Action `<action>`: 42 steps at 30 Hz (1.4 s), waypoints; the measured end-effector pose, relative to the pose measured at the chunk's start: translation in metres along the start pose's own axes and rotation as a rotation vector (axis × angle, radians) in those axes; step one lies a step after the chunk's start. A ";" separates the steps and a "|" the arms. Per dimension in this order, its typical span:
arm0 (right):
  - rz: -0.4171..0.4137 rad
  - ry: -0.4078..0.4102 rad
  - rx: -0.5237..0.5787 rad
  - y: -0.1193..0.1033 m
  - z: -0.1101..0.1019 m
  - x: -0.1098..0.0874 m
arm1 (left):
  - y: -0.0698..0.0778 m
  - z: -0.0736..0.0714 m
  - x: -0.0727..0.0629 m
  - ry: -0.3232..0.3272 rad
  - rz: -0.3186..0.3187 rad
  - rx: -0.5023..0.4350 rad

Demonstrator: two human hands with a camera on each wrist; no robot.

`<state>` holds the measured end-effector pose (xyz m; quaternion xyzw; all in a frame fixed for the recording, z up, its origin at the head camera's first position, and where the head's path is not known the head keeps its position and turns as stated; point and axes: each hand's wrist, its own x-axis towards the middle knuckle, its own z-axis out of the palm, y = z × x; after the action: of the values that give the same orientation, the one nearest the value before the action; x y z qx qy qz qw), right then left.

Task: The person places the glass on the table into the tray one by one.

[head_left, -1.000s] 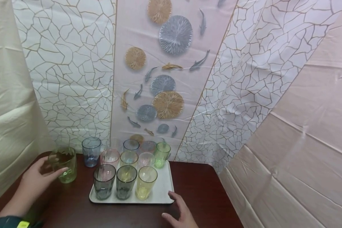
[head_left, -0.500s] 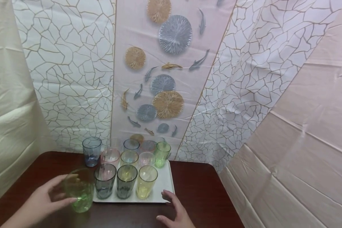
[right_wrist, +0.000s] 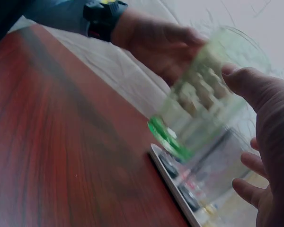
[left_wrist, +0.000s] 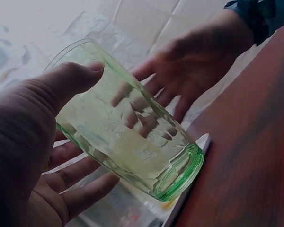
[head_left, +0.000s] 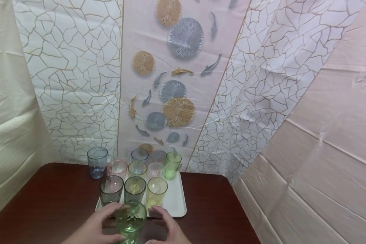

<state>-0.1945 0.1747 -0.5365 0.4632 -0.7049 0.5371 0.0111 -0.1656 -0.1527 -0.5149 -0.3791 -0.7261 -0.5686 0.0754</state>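
My left hand (head_left: pixel 94 225) grips a clear green drinking glass (head_left: pixel 131 223) by its side, thumb on one side and fingers on the other. The glass is held above the table in front of the tray. My right hand (head_left: pixel 168 227) is close by on the glass's right, its fingers spread and slightly bent, holding nothing. In the left wrist view the glass (left_wrist: pixel 132 127) has a thick green base, and some right-hand fingers show through it. Behind it, two grey glasses (head_left: pixel 111 189) and a yellow glass (head_left: pixel 157 190) form the tray's front row.
The white tray (head_left: pixel 178 203) lies on the dark red-brown table (head_left: pixel 210 206). Farther back on it are pink, amber and blue-rimmed glasses, with another green glass (head_left: pixel 173 166) at the back right. A blue glass (head_left: pixel 97 163) stands beyond the tray's left side. Patterned cloth hangs behind.
My left hand has carried the green glass from the table's left side rightward and nearer to me, in front of the tray. My right hand has moved left toward it.
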 end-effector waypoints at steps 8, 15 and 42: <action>0.087 -0.001 0.150 -0.012 0.013 0.008 | -0.003 0.022 0.011 -0.017 0.008 -0.005; 0.177 0.030 0.219 -0.021 0.019 0.009 | -0.003 0.026 0.015 -0.029 0.012 0.043; 0.265 0.372 -0.135 -0.005 -0.061 -0.025 | -0.032 -0.049 -0.045 0.067 -0.509 0.825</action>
<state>-0.2059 0.2377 -0.5201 0.2579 -0.7796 0.5617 0.1010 -0.1701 -0.2187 -0.5467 -0.1094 -0.9579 -0.2454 0.1012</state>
